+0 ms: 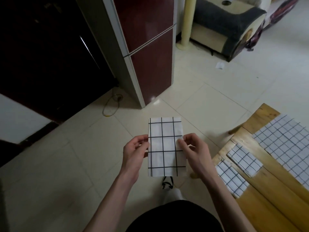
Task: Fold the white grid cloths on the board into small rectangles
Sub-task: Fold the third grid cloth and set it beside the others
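Note:
A white grid cloth (164,144), folded into a tall narrow rectangle, hangs in the air over the floor in front of me. My left hand (135,152) pinches its left edge and my right hand (192,148) pinches its right edge, both near mid-height. To the right lies the wooden board (260,198). On it rest two small folded grid cloths, one (245,159) behind the other (231,179), and a large unfolded grid cloth (287,146) spread flat further right.
A dark red fridge (148,52) stands ahead, with a dark cabinet (46,52) to its left. A cable (111,104) loops on the tiled floor. A sofa (222,25) and a pale post (188,22) are at the back right. My foot (168,183) shows below the cloth.

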Available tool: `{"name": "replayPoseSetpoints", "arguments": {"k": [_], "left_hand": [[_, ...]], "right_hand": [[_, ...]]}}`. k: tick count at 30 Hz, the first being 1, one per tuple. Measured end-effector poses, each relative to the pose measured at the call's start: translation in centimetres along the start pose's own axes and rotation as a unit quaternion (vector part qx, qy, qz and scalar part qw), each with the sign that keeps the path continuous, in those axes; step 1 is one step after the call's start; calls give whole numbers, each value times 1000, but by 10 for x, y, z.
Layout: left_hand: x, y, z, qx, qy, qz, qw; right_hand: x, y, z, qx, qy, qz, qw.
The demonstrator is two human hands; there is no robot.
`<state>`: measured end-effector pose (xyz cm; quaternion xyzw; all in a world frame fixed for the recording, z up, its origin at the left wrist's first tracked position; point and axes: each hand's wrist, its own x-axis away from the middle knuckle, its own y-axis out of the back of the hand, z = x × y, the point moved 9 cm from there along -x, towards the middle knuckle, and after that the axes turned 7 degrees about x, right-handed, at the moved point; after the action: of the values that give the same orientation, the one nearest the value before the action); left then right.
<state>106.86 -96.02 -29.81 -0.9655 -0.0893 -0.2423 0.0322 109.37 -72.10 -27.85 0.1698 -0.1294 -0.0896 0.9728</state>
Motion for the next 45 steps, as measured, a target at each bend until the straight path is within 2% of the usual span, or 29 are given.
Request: {"name": "replayPoseSetpoints", "arguments": {"k": [8,16,26,34,45], "left_hand": [[-87,-68,-59,-32,-17,59,998],[-158,-149,-94,-57,-7,130,990],[-275,-268,-142,-99,6,236,967],[-331,-369,-177,-165,1,363,917],[-299,-505,-141,-230,24,520,822]], "right_hand": [[-83,33,26,-9,-11,-63,998],[-145,65,17,-10,-52,-132,990],[-249,102,9,-41,-123,-246,960],[-301,144,17,-80,-160,-349,920],[-255,192,-25,-142,-238,-506,817]]}}
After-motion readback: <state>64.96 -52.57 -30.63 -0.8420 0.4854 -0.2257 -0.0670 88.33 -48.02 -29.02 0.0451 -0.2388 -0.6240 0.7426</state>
